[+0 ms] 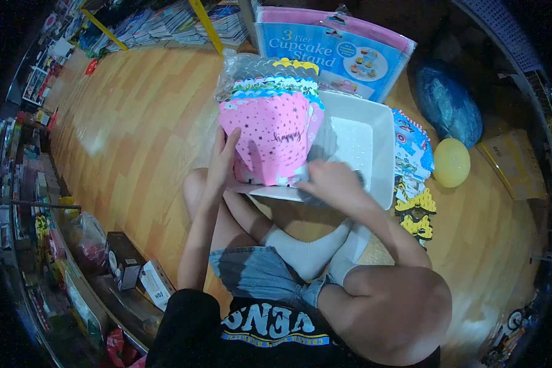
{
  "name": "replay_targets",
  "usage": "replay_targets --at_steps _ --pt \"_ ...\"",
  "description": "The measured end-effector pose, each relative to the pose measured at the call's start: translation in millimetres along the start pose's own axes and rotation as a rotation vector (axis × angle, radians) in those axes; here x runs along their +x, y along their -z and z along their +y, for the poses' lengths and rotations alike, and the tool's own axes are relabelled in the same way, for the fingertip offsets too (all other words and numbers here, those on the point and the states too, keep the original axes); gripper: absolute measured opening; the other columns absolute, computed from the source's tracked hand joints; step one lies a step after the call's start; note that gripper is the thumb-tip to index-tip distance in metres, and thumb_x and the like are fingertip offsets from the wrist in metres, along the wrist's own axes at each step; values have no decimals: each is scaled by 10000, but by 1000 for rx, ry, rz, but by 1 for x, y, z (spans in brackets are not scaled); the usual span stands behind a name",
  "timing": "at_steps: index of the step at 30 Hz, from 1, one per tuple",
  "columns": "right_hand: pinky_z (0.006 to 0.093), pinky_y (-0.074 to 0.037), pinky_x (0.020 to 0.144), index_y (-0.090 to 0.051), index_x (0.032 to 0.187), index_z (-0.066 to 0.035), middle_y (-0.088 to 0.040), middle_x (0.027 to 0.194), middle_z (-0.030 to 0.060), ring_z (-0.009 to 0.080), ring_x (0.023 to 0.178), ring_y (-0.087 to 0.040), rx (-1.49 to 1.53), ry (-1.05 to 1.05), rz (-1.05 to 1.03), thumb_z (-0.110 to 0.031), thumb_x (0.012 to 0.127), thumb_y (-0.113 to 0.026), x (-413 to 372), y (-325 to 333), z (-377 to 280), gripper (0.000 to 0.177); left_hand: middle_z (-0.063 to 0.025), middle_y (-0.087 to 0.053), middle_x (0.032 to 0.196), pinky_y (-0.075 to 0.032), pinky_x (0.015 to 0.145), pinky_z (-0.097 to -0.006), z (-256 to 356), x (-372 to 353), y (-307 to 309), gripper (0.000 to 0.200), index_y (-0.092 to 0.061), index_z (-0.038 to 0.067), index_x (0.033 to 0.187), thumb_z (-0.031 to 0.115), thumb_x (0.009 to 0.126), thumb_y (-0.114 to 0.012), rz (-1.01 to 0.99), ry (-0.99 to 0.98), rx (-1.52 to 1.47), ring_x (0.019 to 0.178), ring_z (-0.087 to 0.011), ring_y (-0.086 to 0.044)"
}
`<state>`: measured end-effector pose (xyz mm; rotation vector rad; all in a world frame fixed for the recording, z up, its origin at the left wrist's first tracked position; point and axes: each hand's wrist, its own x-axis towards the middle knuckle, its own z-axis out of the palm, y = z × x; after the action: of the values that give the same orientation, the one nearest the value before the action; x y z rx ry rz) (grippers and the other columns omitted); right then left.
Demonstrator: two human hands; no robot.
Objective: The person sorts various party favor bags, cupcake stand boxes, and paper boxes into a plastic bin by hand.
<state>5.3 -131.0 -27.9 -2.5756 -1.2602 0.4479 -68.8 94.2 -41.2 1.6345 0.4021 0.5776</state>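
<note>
Fingers of the left hand (227,144): stretched long and close together, laid flat up the left side of the pink party pack (275,138), bracing it rather than wrapping it.
Left hand (222,164): low on the pack's left edge, wrist above the crossed legs.
Right hand (332,184): at the pack's lower right corner, back of the hand to the camera; its fingers are tucked out of sight, so I cannot tell how tightly they grip.
Pink party pack: a clear-wrapped stack of scallop-edged paper pieces, upright between both hands, its base at the near rim of the white tray (383,153).
Tray: on the wooden floor (141,122) in front of the legs, its bare bottom showing to the right of the pack.
Nearby: Cupcake Stand box (325,52) behind the tray, printed paper cutouts (414,153) touching its right wall, yellow ball (451,162) just beyond them.
Slip risk: with only a flat palm on the left, the glossy wrap could slide and the stack tip leftwards out of the hands.
Spill risk: the wrap looks open at the top, so a tilt could fan the loose pieces across the floor.
Tray risk: weight on the near rim could tip the tray.
</note>
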Motion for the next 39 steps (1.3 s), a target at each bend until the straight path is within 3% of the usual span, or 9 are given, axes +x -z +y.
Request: replay_targets --at_steps 7,10,13,20,23,25,30,36,39 --pt "438 -448 546 -604 587 4 -551 556 205 343 560 -569 48 -70 -139 -662 784 -320 8 24 0 750 -134 -443 1214 -309 946 -293 13 25 -8 514 -333 -11 1263 263 862 -501 -82 86 12 1103 -192 -429" --pt "396 -468 695 -555 1018 12 -608 822 207 357 775 -597 309 -279 52 -640 727 -480 35 20 27 718 -127 -449 1212 -313 946 -293 18 29 -4 530 -338 0 1264 284 852 -511 -163 263 -233 1107 -193 -430" --pt "380 -464 774 -489 1089 46 -538 1005 278 401 839 -572 638 82 375 -615 638 -601 70 -21 25 808 -125 -433 1229 -301 957 -303 16 32 -14 551 -321 15 1278 285 839 -516 -145 205 -75 1124 -195 -417" --pt "379 -414 847 -444 1174 -21 -446 1172 246 353 1015 -504 580 -43 228 -496 633 -672 64 5 20 755 -124 -363 1283 -263 988 -342 13 37 -10 621 -231 35 1323 234 813 -523 -223 39 -451 1170 -217 -372" --pt "392 -427 820 -400 1200 -3 -435 1185 236 356 982 -518 413 -44 69 -503 583 -701 63 7 25 849 -149 -325 1320 -227 1011 -349 9 45 -17 643 -200 37 1338 271 824 -505 -220 108 -289 1219 -246 -320" --pt "397 -455 767 -355 1211 32 -450 1145 242 365 909 -547 361 -42 223 -529 528 -722 55 -11 21 957 -189 -280 1352 -157 1037 -391 7 43 -28 644 -215 42 1340 330 832 -486 172 -463 522 1264 -278 -259" --pt "422 -466 745 -325 1184 115 -439 1077 291 403 899 -537 341 -155 141 -575 487 -719 36 -15 12 1058 -136 -265 1379 -88 1041 -457 37 27 -73 574 -294 81 1323 340 838 -463 -99 -758 1131 1287 -266 -225" --pt "310 -419 809 -515 1078 5 -521 1051 141 243 901 -541 694 75 256 -321 647 -727 -41 30 58 581 -75 -335 1349 -126 1027 -465 23 34 -84 500 -373 113 1285 345 847 -433 -198 -712 1244 1251 -238 -290" --pt "269 -406 805 -575 1008 -54 -597 977 50 140 891 -534 951 -270 590 -199 740 -647 -97 65 97 313 -75 -333 1350 -115 1031 -463 21 34 -83 509 -363 111 1291 321 836 -453 -209 -685 1208 1256 -238 -284"
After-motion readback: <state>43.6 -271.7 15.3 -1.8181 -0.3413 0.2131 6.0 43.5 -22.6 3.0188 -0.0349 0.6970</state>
